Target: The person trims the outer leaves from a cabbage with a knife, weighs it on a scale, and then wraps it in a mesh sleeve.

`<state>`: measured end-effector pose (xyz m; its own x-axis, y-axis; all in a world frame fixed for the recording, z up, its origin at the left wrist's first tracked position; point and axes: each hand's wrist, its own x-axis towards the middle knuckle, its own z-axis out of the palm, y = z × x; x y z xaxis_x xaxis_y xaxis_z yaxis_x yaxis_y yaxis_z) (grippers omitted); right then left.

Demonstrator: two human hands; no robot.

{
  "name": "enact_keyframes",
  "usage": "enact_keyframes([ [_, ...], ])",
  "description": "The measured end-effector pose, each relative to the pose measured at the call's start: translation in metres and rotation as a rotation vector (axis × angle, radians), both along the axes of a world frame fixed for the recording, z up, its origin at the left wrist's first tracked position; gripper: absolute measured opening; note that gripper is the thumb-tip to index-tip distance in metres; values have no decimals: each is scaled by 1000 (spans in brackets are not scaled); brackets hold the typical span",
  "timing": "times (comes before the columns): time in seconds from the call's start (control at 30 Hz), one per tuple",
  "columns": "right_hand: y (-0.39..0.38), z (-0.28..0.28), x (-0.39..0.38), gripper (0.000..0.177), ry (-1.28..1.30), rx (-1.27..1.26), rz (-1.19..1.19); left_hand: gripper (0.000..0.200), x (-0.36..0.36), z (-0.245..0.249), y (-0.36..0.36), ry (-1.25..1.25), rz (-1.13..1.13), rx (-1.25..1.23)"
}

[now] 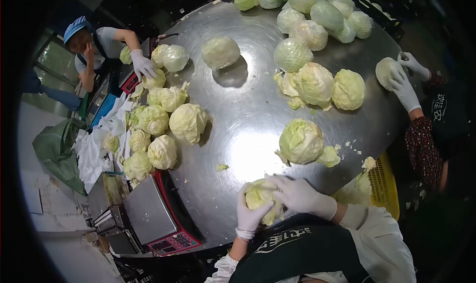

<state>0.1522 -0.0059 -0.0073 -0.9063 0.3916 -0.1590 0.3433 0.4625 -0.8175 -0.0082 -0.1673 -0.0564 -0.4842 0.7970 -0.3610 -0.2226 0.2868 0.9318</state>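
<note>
Both my hands wear white gloves and hold one pale green cabbage [259, 194] close to my apron, at the near edge of the metal table. My left hand [252, 213] curves around its left and near side. From the right, my right hand [301, 198] presses over its top and side, the fingers partly hidden against the leaves. Just beyond them a larger cabbage [300, 141] sits on the table, with a loose leaf [328, 156] and small scraps beside it.
A red scale [166, 211] stands at the left edge near a pile of cabbages [151, 119]. Wrapped cabbages [302, 15] are heaped at the far side. A yellow crate [386, 184] is at my right. Co-workers' gloved hands [404, 87] work at the right and left.
</note>
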Motion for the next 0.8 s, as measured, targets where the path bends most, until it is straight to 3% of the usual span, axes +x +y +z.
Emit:
enact_keyframes([
  [0.03, 11, -10, -4, 48, 68, -63, -128, 96, 2, 2, -1, -1, 5, 0],
  [0.1, 26, -27, -13, 43, 138, -128, -256, 105, 5, 7, -5, 472, -216, 85],
  [0.13, 31, -35, -17, 40, 151, -121, -297, 105, 3, 7, -9, 474, -215, 85],
  [0.2, 35, -44, -23, 38, 165, -107, -333, 107, -7, 3, -22, 28, -156, 188],
  [0.23, 32, -47, -27, 36, 99, -93, -380, 106, -14, -1, -37, -44, -148, 131],
  [0.37, 23, -55, -38, 41, -20, -74, -436, 103, -24, -18, -76, -75, -81, 177],
  [0.43, 18, -57, -38, 46, -26, -61, -436, 95, -15, -18, -85, -216, 88, 218],
  [0.5, 13, -48, -37, 56, -29, 110, -462, 90, -7, -15, -83, -244, 182, 224],
  [0.6, 0, -1, -23, 64, 155, 100, -288, 78, 1, -6, -70, -241, 293, 235],
  [0.67, -16, -11, -16, 68, 89, 55, -145, 76, 5, -7, -67, -141, 271, 187],
  [0.73, -32, -14, -16, 71, 231, 114, 126, 69, 9, -9, -65, -122, 273, 195],
  [0.8, -37, -3, -17, 70, 107, 75, 168, 66, 11, -10, -64, -204, 316, 176],
])
